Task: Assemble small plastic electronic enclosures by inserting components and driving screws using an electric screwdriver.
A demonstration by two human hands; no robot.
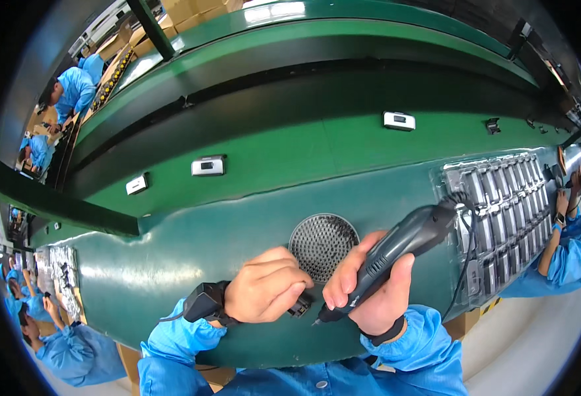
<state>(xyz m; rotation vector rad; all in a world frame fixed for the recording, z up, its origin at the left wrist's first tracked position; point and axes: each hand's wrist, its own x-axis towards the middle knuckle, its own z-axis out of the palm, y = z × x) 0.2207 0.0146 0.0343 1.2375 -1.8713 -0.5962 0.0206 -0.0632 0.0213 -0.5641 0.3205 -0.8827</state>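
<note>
An electric screwdriver (403, 247), dark grey with a coiled cord at its rear end, lies in my right hand (386, 300), with the fingers wrapped round its body. Its thin tip points down and left, close to a small black part (300, 307). My left hand (264, 287) is closed, and that part sticks out from under its fingertips. Most of the part is hidden, so its kind cannot be made out. Just beyond both hands sits a round dark dish (324, 247) with a dotted grid of small studs or holes. A black band with a box circles my left wrist.
Clear plastic trays (502, 218) with dark parts lie at the right. Past the green table (138, 264), a green belt (304, 148) carries silver-and-black parts (208, 165). A green post (59, 198) juts in at left. Co-workers in blue (79, 353) sit on both sides.
</note>
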